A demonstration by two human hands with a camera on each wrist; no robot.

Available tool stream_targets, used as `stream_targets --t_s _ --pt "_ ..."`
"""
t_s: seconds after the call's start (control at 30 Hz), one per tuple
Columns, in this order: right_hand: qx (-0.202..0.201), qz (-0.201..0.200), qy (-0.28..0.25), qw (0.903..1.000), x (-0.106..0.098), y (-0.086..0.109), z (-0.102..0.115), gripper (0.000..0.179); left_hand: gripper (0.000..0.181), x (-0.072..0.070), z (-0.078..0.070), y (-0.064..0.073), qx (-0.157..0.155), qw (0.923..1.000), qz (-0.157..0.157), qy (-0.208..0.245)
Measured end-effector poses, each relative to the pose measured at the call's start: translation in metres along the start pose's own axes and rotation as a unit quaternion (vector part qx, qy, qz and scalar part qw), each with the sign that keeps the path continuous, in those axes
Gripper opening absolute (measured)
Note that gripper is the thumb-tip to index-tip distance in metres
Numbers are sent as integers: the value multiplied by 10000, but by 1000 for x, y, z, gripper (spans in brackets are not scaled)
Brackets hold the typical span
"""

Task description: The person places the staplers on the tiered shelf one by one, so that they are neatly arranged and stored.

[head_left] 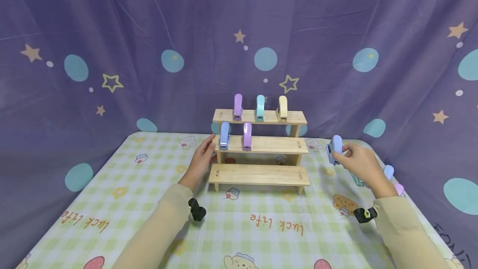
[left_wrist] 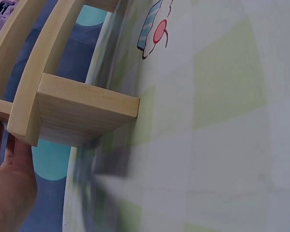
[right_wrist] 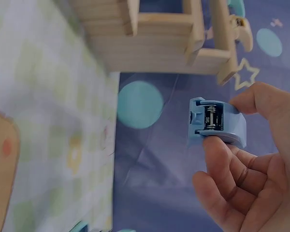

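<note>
My right hand (head_left: 360, 163) pinches a blue mini stapler (head_left: 335, 149) between thumb and fingers, above the table on the right side. In the right wrist view the metal spring part of that blue stapler (right_wrist: 215, 117) faces the camera. At the left end of a three-step wooden stand (head_left: 257, 174), my left hand (head_left: 201, 162) touches the edge of the middle step. In the left wrist view the fingers (left_wrist: 22, 157) lie against the wood, partly hidden. On the top step stand a purple stapler (head_left: 237, 107), a teal stapler (head_left: 260, 108) and a yellow stapler (head_left: 282, 108).
The middle step bears a blue stapler (head_left: 224, 136) and a purple stapler (head_left: 247, 136) toward its left. Partly behind my right arm lie a teal stapler (head_left: 357, 179), a blue one (head_left: 388, 172) and a purple one (head_left: 399, 189). A purple curtain (head_left: 209, 20) hangs behind the checked tablecloth (head_left: 149, 177).
</note>
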State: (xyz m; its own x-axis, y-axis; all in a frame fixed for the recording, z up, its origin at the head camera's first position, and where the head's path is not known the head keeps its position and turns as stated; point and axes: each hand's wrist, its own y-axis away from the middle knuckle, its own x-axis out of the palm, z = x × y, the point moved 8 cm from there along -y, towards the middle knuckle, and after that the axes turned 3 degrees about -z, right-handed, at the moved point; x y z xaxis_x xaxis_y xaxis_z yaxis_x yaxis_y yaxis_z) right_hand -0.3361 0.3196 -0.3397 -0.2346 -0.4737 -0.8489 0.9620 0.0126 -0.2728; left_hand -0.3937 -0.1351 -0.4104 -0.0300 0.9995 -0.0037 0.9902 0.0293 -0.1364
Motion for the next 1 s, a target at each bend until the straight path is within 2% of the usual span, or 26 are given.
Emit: stream_targets --t_s 0.2,0.5,1.0 --pt "-163 -168 -71 9997 -6 0 28 51 51 0 1 0 30 10000 13 16" --pt "-354 -21 -371 9987 3 -6 63 46 52 -1 3 -2 26 10000 69 -42" --pt "-713 235 -960 9926 46 -31 113 37 52 0 2 -1 18 9999 92 -87"
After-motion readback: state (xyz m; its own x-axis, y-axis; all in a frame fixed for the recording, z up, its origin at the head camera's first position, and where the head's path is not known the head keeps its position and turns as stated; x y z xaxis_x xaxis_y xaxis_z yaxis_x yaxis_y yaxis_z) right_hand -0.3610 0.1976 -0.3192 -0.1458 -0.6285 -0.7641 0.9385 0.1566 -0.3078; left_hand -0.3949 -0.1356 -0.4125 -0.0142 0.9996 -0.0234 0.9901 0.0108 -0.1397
